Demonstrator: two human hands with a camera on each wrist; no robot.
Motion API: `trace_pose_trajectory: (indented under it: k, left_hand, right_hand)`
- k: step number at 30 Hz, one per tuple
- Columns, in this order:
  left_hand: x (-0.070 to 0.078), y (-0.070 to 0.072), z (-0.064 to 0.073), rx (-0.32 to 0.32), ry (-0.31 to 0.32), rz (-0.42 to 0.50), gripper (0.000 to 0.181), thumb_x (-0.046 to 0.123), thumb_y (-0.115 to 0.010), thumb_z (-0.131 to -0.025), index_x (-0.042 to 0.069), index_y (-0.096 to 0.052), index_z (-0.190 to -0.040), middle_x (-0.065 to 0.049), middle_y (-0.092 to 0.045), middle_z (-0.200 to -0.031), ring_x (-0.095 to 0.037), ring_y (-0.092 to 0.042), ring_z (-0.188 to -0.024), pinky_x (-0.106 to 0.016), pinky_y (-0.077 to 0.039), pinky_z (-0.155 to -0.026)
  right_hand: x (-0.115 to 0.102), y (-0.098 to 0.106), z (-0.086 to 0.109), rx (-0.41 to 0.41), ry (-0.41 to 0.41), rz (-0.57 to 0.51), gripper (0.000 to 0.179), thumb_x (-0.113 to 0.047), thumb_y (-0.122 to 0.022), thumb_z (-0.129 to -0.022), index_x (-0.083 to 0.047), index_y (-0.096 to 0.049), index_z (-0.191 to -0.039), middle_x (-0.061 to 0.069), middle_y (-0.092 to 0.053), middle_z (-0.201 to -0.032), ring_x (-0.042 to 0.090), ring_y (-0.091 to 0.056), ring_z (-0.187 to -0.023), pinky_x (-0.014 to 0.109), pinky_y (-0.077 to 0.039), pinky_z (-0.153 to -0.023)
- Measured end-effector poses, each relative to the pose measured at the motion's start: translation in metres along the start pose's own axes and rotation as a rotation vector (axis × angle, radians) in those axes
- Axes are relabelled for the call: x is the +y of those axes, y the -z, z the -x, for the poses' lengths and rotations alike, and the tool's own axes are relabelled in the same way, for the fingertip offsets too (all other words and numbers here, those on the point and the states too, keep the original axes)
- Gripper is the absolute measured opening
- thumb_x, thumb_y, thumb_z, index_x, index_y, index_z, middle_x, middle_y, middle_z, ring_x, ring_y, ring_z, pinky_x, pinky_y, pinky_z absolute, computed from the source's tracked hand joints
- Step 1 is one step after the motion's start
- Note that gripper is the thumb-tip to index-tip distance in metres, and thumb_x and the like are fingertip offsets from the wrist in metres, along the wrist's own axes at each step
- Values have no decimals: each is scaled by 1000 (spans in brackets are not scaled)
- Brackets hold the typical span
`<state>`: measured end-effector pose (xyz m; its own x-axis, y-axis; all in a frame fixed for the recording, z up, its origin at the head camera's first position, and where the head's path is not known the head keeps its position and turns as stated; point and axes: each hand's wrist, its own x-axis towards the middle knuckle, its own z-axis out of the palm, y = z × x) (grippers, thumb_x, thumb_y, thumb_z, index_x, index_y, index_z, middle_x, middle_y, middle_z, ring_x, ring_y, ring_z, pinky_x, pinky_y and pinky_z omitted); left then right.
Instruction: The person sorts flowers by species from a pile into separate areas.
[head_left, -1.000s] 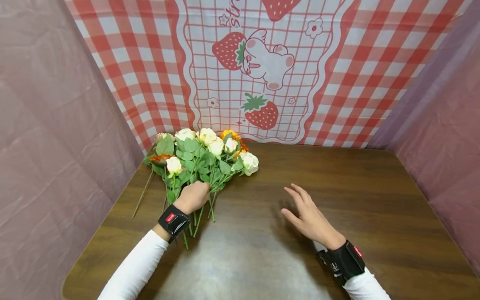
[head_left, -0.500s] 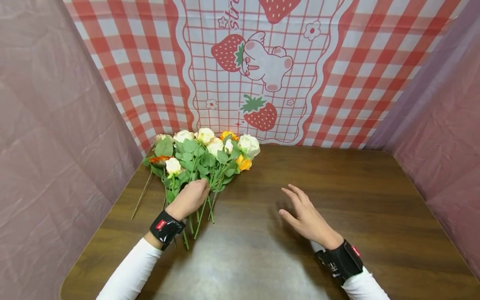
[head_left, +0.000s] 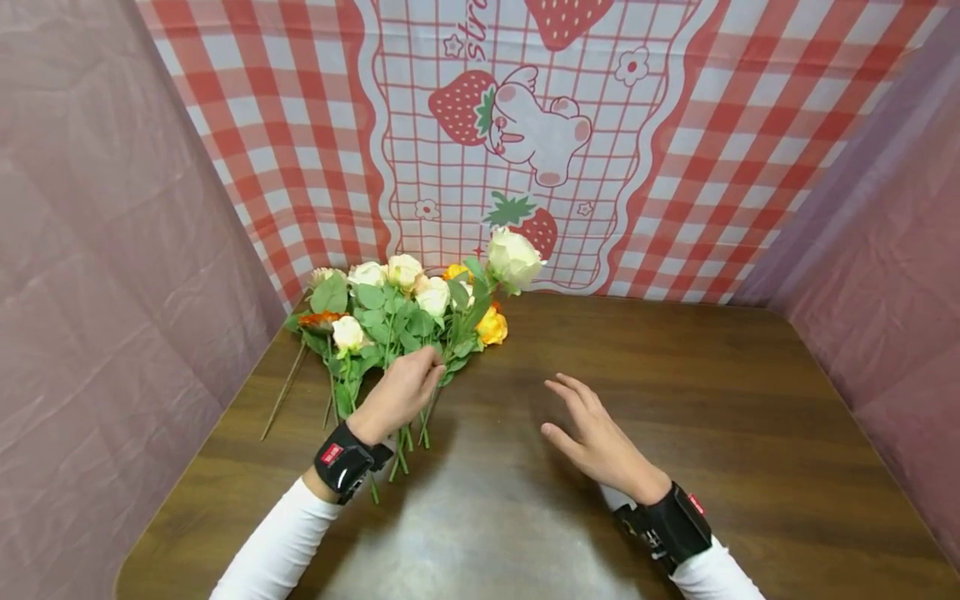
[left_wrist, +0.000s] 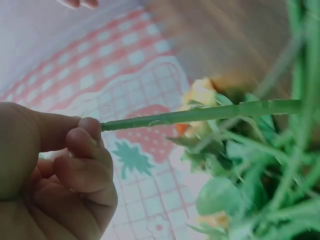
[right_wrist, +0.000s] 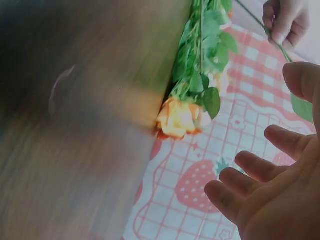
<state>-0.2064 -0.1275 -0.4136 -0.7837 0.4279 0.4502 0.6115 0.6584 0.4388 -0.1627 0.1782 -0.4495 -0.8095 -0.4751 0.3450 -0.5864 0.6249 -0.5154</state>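
Observation:
My left hand [head_left: 401, 385] pinches a green stem [left_wrist: 200, 114] between thumb and curled fingers, which the left wrist view shows close up. That stem belongs to a large white rose [head_left: 513, 260], whose bloom now stands above the pile, tilted to the right. Under and beside the hand lies a heap of artificial flowers, with white roses [head_left: 432, 296], an orange-yellow flower [head_left: 492, 326] and green leaves [head_left: 371, 297]. To the right, my right hand [head_left: 603, 437] hovers over the table with fingers spread and holds nothing.
The brown wooden table [head_left: 525, 508] has a rounded front left corner. A bare brown stem [head_left: 285, 392] sticks out at the heap's left. Behind hangs a red-and-white checked cloth [head_left: 300, 167] with strawberries; pinkish curtains [head_left: 97, 292] close off both sides.
My left hand has lifted the white rose by its stem, up and to the right, out of the heap. The orange-yellow flower shows more fully. My right hand drifts slightly left, still spread.

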Motion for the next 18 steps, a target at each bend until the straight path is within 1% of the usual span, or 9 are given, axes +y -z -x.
trace_pose_trajectory:
  k: [3,5,8,10,13,17,18]
  left_hand:
    - [11,-2,-5,30,-31,49,3,7,-53,-91,5,-55,-90,-4,-59,-76,-9,-50,-61,-28,-50,-55]
    - [21,-4,-8,40,-53,102,3,7,-54,-91,4,-56,-90,-4,-60,-75,-9,-50,-60,-27,-50,-53]
    - [37,-9,-12,33,-68,187,3,8,-55,-91,5,-56,-91,-2,-60,-72,-6,-49,-56,-24,-48,-49]
    - [48,-13,-14,22,-76,244,3,9,-55,-91,6,-56,-91,-1,-60,-70,-6,-49,-54,-23,-47,-47]
    - [63,-20,-15,-6,-85,321,4,10,-55,-91,6,-55,-91,-2,-61,-69,-6,-52,-55,-23,-47,-46]
    - [76,-29,-16,-28,-122,375,4,11,-55,-91,7,-55,-89,-1,-61,-69,-6,-52,-55,-22,-47,-46]
    - [77,-30,-16,-29,-130,386,5,11,-55,-91,8,-55,-88,0,-60,-69,-6,-52,-55,-21,-46,-46]
  right_hand:
    - [-8,-3,-2,-12,9,-40,59,-39,-54,-91,-18,-30,-141,12,-31,-143,24,-28,-128,57,-38,-94]
    - [-13,-4,-3,-18,16,-78,58,-37,-54,-92,-19,-30,-141,11,-35,-141,22,-32,-127,55,-39,-94]
    - [-22,-7,-6,-21,46,-159,54,-33,-54,-93,-17,-33,-139,9,-44,-135,21,-40,-121,52,-42,-92]
    - [-28,-9,-8,-16,68,-232,51,-28,-55,-92,-16,-34,-138,9,-49,-130,22,-47,-115,49,-46,-88]
    - [-48,-6,-13,10,120,-327,49,-11,-57,-90,-6,-37,-135,16,-57,-119,29,-55,-104,49,-51,-80]
    - [-71,-1,-15,85,143,-380,46,5,-59,-84,4,-41,-126,22,-63,-102,28,-61,-90,46,-55,-69]
    - [-72,-2,-15,109,144,-396,44,7,-59,-84,5,-43,-125,22,-64,-98,27,-62,-87,44,-56,-67]
